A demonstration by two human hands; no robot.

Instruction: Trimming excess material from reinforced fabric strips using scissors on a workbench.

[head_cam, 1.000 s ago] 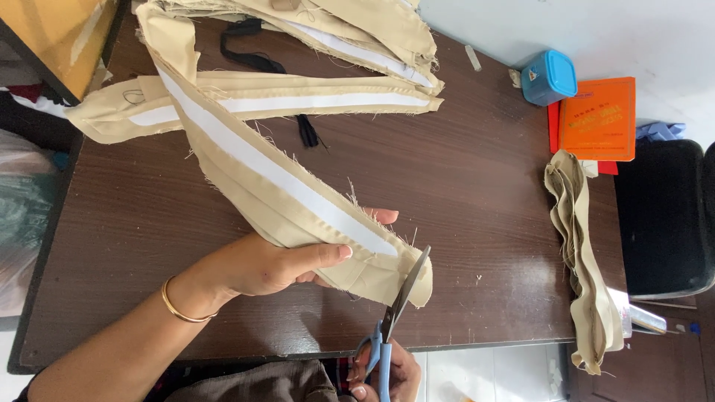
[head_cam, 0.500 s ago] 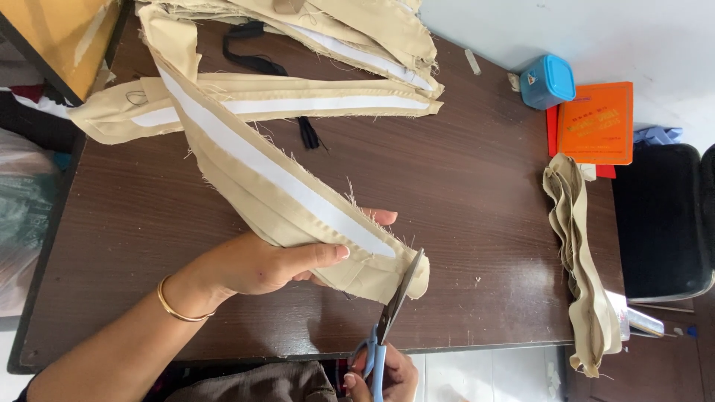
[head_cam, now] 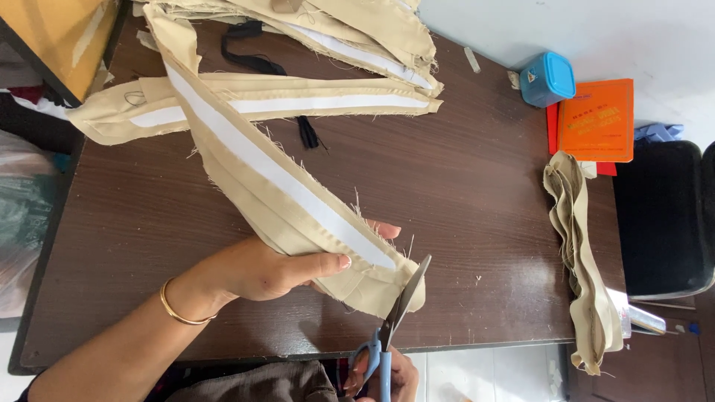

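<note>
- Left hand pinches the tan fabric strip near its end, above the table front edge.
- Right hand grips blue-handled scissors; blades have advanced into the strip end since a second ago, probably mid-trim.

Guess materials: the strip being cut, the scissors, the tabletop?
Strip: woven tan cloth, matte, frayed threads along edges; the white band looks like fused interfacing. Scissors: shiny metal blades, blue handles, likely plastic. Tabletop: dark wood-grain, glossy glare, probably laminate.
</note>
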